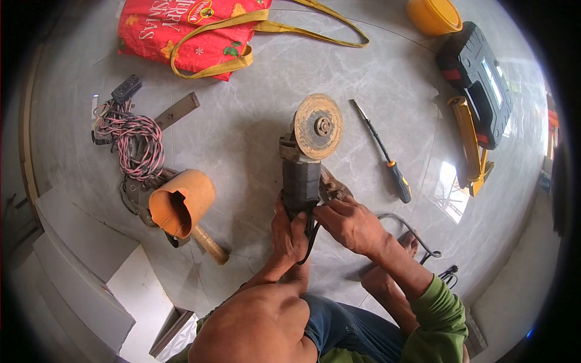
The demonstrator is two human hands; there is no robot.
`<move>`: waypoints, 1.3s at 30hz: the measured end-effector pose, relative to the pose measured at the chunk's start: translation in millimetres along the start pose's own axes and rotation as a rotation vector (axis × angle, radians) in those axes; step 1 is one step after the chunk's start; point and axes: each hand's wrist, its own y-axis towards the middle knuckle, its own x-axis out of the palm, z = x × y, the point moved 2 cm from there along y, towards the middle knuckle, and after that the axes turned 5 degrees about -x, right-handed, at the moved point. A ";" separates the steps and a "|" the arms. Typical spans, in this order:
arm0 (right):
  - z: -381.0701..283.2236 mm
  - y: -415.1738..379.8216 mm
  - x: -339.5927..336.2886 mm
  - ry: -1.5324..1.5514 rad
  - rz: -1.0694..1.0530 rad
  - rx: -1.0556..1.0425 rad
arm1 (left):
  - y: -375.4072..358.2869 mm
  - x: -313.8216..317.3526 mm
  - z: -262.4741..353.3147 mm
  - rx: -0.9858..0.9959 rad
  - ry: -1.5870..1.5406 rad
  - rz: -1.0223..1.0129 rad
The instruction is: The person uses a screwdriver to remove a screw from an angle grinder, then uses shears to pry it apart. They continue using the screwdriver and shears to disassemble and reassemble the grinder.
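An angle grinder with a dark body points away from me, its worn cutting disc facing up. My left hand is wrapped round the rear of its body. Fingers bent and pressed together, my right hand is at the grinder's back end, beside the black cord; what its fingertips pinch is hidden. Just beyond those fingers shows a brownish metal piece with bolt-like knobs, partly covered. A screwdriver with a black and yellow handle lies to the right on the tiles.
At left are a bundled pink-and-black extension cord, a flat metal bar and an orange cup-shaped container with a wooden handle. A red bag, yellow tub, black tool case and yellow tool lie farther off.
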 end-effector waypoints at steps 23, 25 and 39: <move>-20.0 11.7 0.7 0.659 0.224 0.695 | 1.8 2.7 -1.8 0.050 -0.037 0.028; -18.9 10.4 3.3 0.823 0.243 0.764 | 1.0 1.8 -0.2 0.079 -0.041 0.043; -2.3 -2.5 -0.9 0.078 0.134 -0.009 | -0.3 0.3 1.0 0.026 0.012 0.032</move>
